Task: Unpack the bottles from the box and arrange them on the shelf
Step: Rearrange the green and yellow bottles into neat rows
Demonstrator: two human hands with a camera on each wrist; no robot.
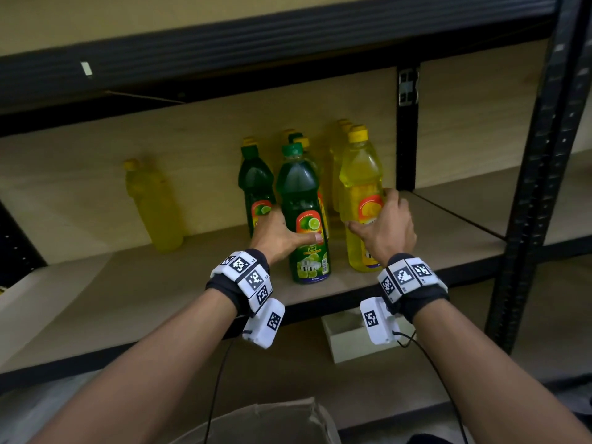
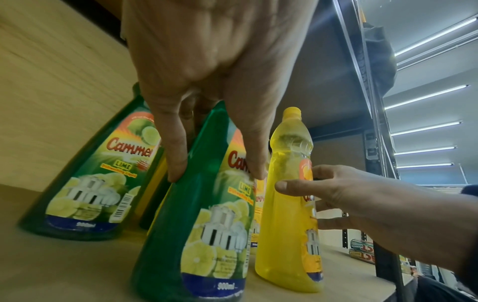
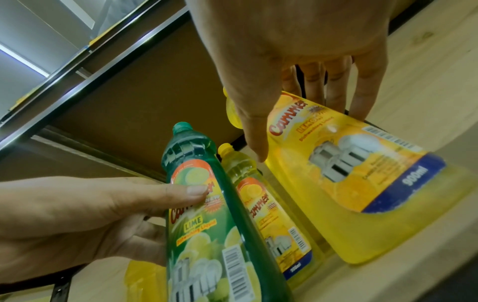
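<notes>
Lining wooden shelf [image 1: 416, 251]: bottles [image 1: 306, 213].

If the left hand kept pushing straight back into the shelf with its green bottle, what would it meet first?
Probably the yellow bottle standing directly behind the front green bottle that the left hand grips; depth is unclear, and the rear green bottle stands close on its left.

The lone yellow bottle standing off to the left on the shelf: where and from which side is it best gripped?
Probably round its body below the neck, coming from the front. The lone yellow bottle stands roughly upright and apart from the others, near the back of the shelf, so its front and sides look open. The left hand is nearer, but it currently holds the front green bottle.
</notes>
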